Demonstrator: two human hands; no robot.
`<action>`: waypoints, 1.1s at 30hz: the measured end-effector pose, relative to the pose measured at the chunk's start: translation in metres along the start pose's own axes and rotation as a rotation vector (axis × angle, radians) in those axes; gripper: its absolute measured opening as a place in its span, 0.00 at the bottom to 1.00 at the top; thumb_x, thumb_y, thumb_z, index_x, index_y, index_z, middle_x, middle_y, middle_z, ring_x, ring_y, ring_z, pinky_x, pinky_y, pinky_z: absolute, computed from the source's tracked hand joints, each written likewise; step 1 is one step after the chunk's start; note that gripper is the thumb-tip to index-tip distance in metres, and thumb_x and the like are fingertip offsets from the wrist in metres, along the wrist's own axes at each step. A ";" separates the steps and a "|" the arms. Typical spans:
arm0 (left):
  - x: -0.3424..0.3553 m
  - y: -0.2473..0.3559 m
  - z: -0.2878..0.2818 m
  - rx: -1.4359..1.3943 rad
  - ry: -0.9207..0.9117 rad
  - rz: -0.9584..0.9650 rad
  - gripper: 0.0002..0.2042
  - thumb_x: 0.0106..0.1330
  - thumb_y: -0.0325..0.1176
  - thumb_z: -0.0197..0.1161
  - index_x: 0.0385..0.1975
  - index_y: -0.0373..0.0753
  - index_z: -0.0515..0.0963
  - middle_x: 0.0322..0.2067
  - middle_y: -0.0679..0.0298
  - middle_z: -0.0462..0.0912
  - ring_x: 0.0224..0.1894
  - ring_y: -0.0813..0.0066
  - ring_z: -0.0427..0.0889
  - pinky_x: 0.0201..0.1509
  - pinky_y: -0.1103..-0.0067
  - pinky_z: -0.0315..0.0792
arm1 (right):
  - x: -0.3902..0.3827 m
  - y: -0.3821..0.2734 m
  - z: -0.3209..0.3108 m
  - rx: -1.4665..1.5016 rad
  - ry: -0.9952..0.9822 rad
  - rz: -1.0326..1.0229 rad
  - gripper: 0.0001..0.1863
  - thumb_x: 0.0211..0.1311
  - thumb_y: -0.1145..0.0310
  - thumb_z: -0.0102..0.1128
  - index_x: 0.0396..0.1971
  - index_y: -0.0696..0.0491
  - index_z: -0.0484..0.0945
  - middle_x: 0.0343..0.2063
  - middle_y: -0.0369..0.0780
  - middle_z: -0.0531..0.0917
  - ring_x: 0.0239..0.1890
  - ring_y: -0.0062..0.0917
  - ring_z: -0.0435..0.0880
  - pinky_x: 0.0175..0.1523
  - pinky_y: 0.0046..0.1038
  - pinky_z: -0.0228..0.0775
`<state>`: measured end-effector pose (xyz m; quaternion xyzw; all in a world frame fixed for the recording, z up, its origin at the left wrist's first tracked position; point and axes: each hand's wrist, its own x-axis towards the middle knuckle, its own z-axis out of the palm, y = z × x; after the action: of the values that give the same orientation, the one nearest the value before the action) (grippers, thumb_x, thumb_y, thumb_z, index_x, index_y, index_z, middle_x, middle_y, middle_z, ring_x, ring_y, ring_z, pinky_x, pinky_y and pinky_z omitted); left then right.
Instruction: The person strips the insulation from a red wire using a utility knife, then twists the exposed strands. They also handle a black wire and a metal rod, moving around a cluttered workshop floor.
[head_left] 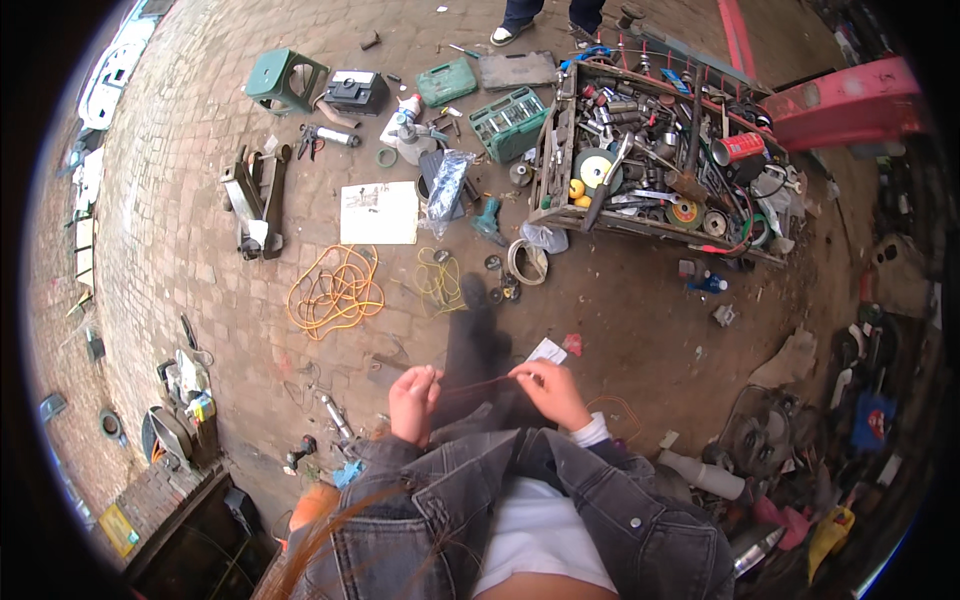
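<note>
A thin, dark reddish wire [480, 384] spans the gap between my two hands, in front of my body. My right hand [553, 392] pinches one end of it between thumb and fingers. On the other side my left hand [413, 402] is closed in a pinch, and the wire runs up to it. The exact point where the left fingers grip is too small to make out. Below the wire is my dark-clothed leg [472, 345]. A white paper [545, 352] lies on the ground just beyond my right hand.
Orange cord [335, 292] and thin yellow cord [438, 282] lie coiled on the brick ground ahead. A crate of tools [655, 234] stands at the far right, near a red metal beam [850, 105]. A green stool [285, 78] and a battery [356, 92] are far left. Another person's shoe [503, 36] shows at the top.
</note>
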<state>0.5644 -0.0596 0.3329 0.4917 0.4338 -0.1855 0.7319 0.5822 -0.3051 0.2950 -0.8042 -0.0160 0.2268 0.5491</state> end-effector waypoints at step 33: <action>0.198 -0.070 0.159 -0.351 0.100 -0.507 0.07 0.70 0.30 0.53 0.28 0.42 0.73 0.17 0.77 0.63 0.15 0.89 0.56 0.17 0.86 0.47 | 0.300 -0.045 -0.105 0.851 -0.385 0.688 0.08 0.68 0.72 0.53 0.45 0.56 0.75 0.30 0.30 0.75 0.32 0.10 0.72 0.33 0.14 0.61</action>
<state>0.6970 -0.2007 0.1543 0.2424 0.6034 -0.2600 0.7138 0.9019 -0.2969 0.2615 -0.4160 0.2394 0.5210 0.7059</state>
